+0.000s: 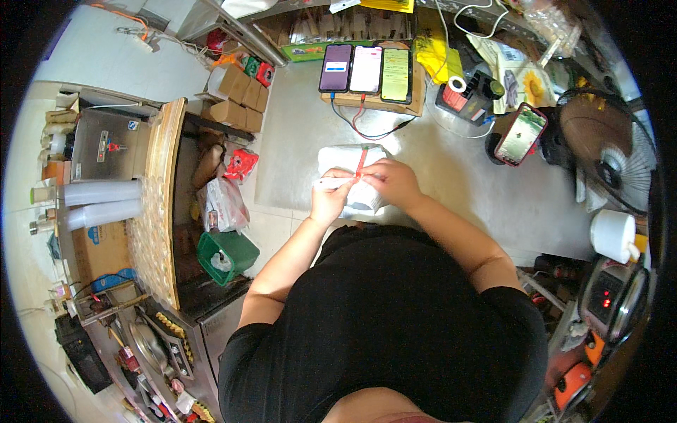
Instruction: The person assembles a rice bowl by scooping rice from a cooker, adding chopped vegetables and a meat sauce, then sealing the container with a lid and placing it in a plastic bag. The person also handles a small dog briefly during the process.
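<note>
A white package [338, 155], apparently a bag, lies near the front edge of the metal worktop [296, 127]. Along its top runs a narrow red strip [363, 158]. My left hand [329, 198] is at the package's left side, thumb and fingers pinched on a small white piece [332, 183] that may be paper or a flap. My right hand [394, 182] reaches in from the right, its fingertips closed on the red strip close to my left fingertips. The fingers hide part of the package's middle.
Three phones [365, 69] lean on a cardboard box [407, 106] behind the package, with cables in front. To the right stand a black device with a paper roll [456, 84], a phone on a stand [521, 135] and a fan [608, 153]. A green bin [238, 254] is at lower left.
</note>
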`<state>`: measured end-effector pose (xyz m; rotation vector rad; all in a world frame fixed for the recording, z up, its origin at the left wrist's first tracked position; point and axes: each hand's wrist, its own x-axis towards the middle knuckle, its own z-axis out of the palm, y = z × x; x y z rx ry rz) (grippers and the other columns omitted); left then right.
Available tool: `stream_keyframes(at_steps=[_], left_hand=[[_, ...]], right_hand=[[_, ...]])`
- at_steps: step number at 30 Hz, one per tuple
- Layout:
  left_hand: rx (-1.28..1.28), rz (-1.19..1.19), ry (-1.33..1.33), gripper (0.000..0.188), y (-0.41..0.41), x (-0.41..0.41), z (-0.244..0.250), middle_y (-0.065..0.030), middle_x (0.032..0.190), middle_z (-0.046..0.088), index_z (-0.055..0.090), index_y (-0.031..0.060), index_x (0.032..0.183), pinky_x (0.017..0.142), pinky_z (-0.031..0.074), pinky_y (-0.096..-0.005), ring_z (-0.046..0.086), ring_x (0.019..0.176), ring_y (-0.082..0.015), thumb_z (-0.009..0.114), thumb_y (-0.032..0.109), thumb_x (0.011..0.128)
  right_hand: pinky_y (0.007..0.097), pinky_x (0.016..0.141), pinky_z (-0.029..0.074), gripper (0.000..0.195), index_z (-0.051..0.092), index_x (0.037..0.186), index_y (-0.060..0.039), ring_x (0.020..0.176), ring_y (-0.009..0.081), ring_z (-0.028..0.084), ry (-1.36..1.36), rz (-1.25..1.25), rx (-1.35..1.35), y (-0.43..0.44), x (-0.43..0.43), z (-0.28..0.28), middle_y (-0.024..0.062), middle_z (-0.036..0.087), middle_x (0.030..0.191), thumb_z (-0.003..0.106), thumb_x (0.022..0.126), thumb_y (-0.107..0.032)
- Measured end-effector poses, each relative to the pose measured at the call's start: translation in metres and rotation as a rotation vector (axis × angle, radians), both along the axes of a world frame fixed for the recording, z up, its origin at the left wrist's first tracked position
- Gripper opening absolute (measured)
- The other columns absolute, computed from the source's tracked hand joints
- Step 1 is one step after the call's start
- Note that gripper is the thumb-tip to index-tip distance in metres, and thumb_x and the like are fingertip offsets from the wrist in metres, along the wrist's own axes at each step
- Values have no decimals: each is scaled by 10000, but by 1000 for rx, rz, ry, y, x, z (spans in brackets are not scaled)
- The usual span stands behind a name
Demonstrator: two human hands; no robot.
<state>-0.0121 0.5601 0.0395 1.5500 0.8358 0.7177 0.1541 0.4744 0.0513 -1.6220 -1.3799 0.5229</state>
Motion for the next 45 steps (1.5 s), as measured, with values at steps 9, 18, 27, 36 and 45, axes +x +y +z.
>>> stream_keyframes(at_steps=[9, 18, 27, 36, 45], left_hand=[[794, -267, 225, 160, 25, -11, 42, -54, 822, 622, 706, 115, 823, 711, 499, -343, 614, 788, -248, 742, 40, 686], [-218, 99, 126, 160, 36, -21, 18, 11, 756, 670, 704, 7, 894, 626, 474, -219, 580, 692, -52, 729, 156, 840], [-70, -56, 265, 162, 140, -70, 0, -12, 744, 663, 698, 22, 856, 630, 458, -246, 554, 702, -74, 700, 184, 849], [-236, -119, 397, 266, 350, -293, -77, -82, 808, 685, 678, 12, 944, 696, 496, -296, 625, 752, -135, 689, 259, 846], [-190, 188, 464, 217, 495, -509, -73, -47, 831, 665, 672, 31, 969, 728, 486, -277, 613, 780, -125, 656, 223, 868]], right_hand=[[428, 781, 455, 173, 677, 920, -88, 890, 284, 601, -151, 144, 86, 19, -15, -5, 82, 622, 944, 624, 806, -207], [435, 747, 405, 176, 579, 851, -38, 823, 316, 548, -40, 13, -38, 60, -39, -21, 111, 561, 902, 595, 838, -212], [385, 629, 428, 174, 577, 847, -3, 707, 307, 527, -87, -166, -159, 114, -56, -8, 116, 531, 805, 645, 829, -162], [228, 623, 445, 274, 589, 1013, -38, 726, 72, 541, 319, -913, -162, 109, -104, -22, -28, 563, 795, 502, 986, -296], [279, 579, 362, 365, 531, 784, -49, 648, 94, 418, 70, -1199, -30, 208, -111, -13, -10, 469, 691, 452, 995, -337]])
